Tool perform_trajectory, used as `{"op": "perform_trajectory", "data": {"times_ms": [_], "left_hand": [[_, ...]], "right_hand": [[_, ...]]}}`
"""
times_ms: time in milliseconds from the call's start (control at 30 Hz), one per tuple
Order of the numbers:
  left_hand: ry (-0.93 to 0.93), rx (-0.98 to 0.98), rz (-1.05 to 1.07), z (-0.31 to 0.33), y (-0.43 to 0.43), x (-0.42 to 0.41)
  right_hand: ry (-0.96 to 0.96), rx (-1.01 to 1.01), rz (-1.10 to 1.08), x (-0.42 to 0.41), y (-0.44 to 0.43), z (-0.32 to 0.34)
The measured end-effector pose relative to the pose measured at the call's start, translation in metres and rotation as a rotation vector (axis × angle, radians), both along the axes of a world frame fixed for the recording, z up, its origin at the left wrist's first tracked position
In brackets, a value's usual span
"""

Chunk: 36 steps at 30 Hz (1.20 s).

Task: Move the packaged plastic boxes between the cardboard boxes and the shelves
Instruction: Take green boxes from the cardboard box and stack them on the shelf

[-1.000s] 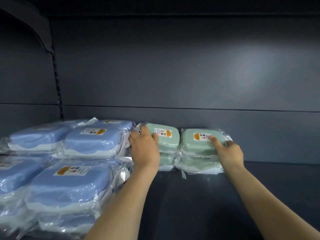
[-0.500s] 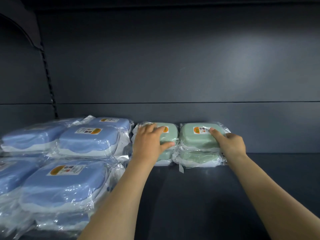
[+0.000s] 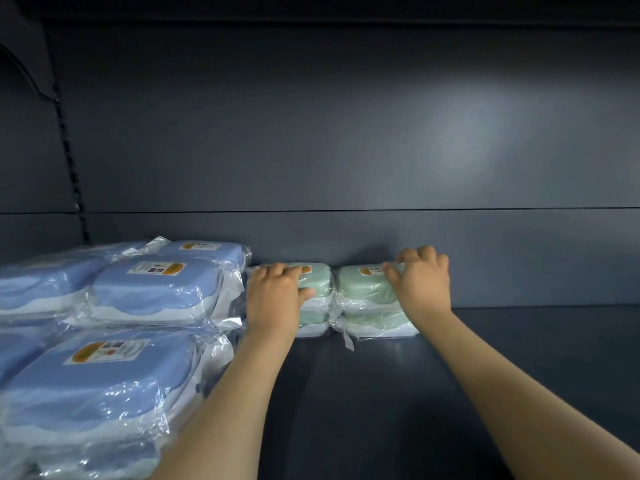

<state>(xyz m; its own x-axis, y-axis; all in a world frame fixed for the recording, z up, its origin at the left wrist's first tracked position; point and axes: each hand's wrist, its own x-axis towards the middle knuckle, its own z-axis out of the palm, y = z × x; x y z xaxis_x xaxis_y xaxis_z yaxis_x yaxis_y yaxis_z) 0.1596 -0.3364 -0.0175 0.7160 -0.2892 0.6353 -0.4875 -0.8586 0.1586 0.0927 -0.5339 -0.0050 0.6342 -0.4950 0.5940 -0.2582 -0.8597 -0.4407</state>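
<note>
Blue boxes (image 3: 156, 292) shelved lower left | left hand (image 3: 273, 299), right hand (image 3: 419, 282) each curl round green packs (image 3: 363, 289) | placement unfinished, more probably remain

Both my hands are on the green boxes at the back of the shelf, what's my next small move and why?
Probably release and pull back. The left hand grips the left green stack, the right hand the right green stack; both stacks already sit against the back wall, side by side, beside the blue boxes, so they look placed.
</note>
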Motion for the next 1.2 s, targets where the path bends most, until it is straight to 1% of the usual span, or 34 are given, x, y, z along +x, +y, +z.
{"op": "perform_trajectory", "data": {"times_ms": [33,100,167,233,267,400,567,667,767,833,867,933,1000,1067,1133,1200], "left_hand": [[-0.005,-0.012,-0.006,-0.001,-0.001,-0.001],[-0.012,-0.043,-0.010,-0.003,-0.001,-0.001],[-0.010,-0.072,-0.002,-0.007,-0.002,0.000],[-0.003,-0.109,0.006,-0.011,-0.002,-0.001],[0.003,-0.133,0.005,-0.012,-0.003,-0.001],[0.043,-0.141,0.025,-0.011,-0.003,-0.001],[0.082,-0.143,0.032,-0.010,-0.003,0.000],[0.086,-0.089,0.054,-0.006,-0.005,0.000],[0.096,0.014,0.111,0.000,-0.010,-0.005],[0.108,0.088,0.168,0.005,-0.013,-0.011],[0.114,0.105,0.187,0.010,-0.015,-0.015],[0.131,0.098,0.189,0.022,-0.019,-0.025],[0.151,0.082,0.137,0.038,-0.019,-0.037],[0.171,0.117,0.067,0.053,-0.014,-0.053],[0.165,0.174,0.025,0.065,-0.007,-0.066],[0.168,0.206,-0.008,0.073,0.003,-0.085]], "right_hand": [[0.007,0.018,0.094,-0.002,-0.002,0.000],[0.055,0.116,0.260,-0.008,-0.008,0.003],[0.156,0.107,0.349,-0.016,-0.012,0.005],[0.218,0.016,0.333,-0.017,-0.014,0.001],[0.208,-0.004,0.306,-0.016,-0.013,-0.001],[0.146,0.012,0.242,-0.007,-0.011,-0.006],[0.172,-0.010,0.231,-0.005,-0.010,-0.005],[0.213,-0.055,0.223,-0.007,-0.009,-0.004],[0.337,-0.203,0.161,-0.009,-0.005,0.001],[0.397,-0.253,0.125,-0.011,0.000,0.005],[0.401,-0.257,0.115,-0.013,0.001,0.008],[0.376,-0.190,0.126,-0.022,0.002,0.014],[0.339,-0.102,0.163,-0.035,0.001,0.020],[0.327,-0.049,0.183,-0.055,0.002,0.024],[0.326,-0.046,0.186,-0.075,0.001,0.029],[0.359,-0.083,0.159,-0.101,0.004,0.033]]}}
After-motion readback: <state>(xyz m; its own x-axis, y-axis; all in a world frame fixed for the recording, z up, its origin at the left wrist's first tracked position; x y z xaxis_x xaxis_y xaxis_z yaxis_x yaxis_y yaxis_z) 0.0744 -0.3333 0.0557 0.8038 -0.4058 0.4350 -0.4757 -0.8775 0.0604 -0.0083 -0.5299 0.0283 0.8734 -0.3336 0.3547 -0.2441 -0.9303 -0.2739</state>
